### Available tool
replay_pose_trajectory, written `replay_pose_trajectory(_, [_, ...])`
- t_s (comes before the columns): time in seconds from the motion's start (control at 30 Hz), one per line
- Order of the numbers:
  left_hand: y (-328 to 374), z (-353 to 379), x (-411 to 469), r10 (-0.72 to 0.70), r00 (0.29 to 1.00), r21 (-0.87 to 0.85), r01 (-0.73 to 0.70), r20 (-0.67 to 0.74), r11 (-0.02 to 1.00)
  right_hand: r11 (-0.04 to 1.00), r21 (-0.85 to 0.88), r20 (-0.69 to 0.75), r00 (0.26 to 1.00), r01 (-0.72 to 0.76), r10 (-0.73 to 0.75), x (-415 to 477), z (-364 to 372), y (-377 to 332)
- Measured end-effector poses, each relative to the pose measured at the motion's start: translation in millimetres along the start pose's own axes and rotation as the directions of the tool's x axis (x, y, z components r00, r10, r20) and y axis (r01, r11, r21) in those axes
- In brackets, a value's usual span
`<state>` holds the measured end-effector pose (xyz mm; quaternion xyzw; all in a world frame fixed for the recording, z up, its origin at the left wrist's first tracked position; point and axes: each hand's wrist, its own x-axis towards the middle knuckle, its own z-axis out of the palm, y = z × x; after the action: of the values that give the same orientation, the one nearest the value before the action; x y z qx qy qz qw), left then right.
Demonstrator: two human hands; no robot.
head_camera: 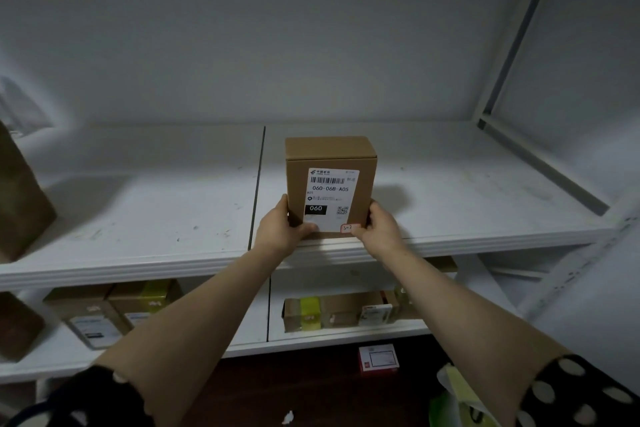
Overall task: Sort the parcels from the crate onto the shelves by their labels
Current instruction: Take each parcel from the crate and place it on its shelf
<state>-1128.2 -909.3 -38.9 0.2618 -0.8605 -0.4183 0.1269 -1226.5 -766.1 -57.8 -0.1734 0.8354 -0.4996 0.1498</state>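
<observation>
Left grip (281,228) and right grip (380,227) clasp the parcel (330,159) (upright, label facing the camera) on the shelf (467,204).

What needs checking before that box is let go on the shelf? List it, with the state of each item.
1. The box stands upright, its label faces out and reads 060-06B-A05: ok.
2. The left hand and right hand each hold a lower corner, grip even: ok.
3. Base fully on the upper shelf: cannot tell; it sits close to the front edge.
4. Room behind to push it deeper: ok.
5. Shelf matches label: cannot tell; no shelf marking shows, and the red-edged sticker is partly covered.
</observation>
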Motion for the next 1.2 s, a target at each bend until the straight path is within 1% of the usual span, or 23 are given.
replay_pose_trajectory(0.17, [2,2,-13,-0.070,0.998,0.040,0.070,-0.002,0.997,1.000,-0.003,-0.017,1.000,0.008,-0.008,-7,2,3])
replay_pose_trajectory(0.27, [6,4,-29,-0.097,0.994,0.067,0.100,-0.040,0.993,1.000,-0.021,-0.085,0.996,0.007,-0.008,-18,1,5])
replay_pose_trajectory(0.4, [2,5,-50,-0.068,0.992,0.068,0.076,-0.108,0.995,0.997,-0.047,-0.182,0.982,-0.063,0.053,-47,-6,12])
replay_pose_trajectory(0.47, [-1,5,-62,-0.026,0.991,0.080,0.037,-0.133,0.996,0.994,-0.061,-0.206,0.976,-0.087,0.072,-70,-8,14])
replay_pose_trajectory(0.53, [-2,6,-77,0.046,0.992,0.085,-0.037,-0.117,0.996,0.994,-0.061,-0.237,0.968,-0.095,0.078,-94,-9,19])
replay_pose_trajectory(0.6, [-6,7,-92,0.157,0.987,0.146,-0.149,-0.040,0.978,0.992,-0.049,-0.290,0.952,-0.117,0.098,-122,-9,26])
replay_pose_trajectory(0.67, [-14,10,-108,0.237,0.964,0.240,-0.260,0.122,0.935,0.986,-0.027,-0.335,0.931,-0.166,0.148,-156,-4,34])
replay_pose_trajectory(0.73, [-23,14,-126,0.275,0.906,0.334,-0.381,0.323,0.862,0.974,0.010,-0.365,0.906,-0.228,0.215,-194,6,45])
replay_pose_trajectory(0.8, [-29,21,-151,0.285,0.830,0.382,-0.490,0.480,0.784,0.953,0.058,-0.390,0.872,-0.297,0.295,-238,18,57])
replay_pose_trajectory(0.9, [-24,36,-197,0.287,0.701,0.389,-0.635,0.653,0.668,0.911,0.116,-0.436,0.804,-0.395,0.404,-311,24,68])
replay_pose_trajectory(0.97, [-14,48,-233,0.306,0.596,0.338,-0.727,0.742,0.598,0.876,0.115,-0.475,0.749,-0.468,0.462,-364,18,73])
replay_pose_trajectory(1.03, [-1,65,-275,0.326,0.485,0.270,-0.806,0.811,0.527,0.834,0.152,-0.539,0.662,-0.531,0.520,-421,8,84])
replay_pose_trajectory(1.1, [12,81,-323,0.340,0.383,0.204,-0.865,0.859,0.458,0.785,0.252,-0.587,0.555,-0.567,0.589,-480,0,96])
replay_pose_trajectory(1.2, [28,101,-404,0.355,0.237,0.104,-0.929,0.904,0.355,0.741,0.395,-0.643,0.412,-0.543,0.645,-572,0,112])
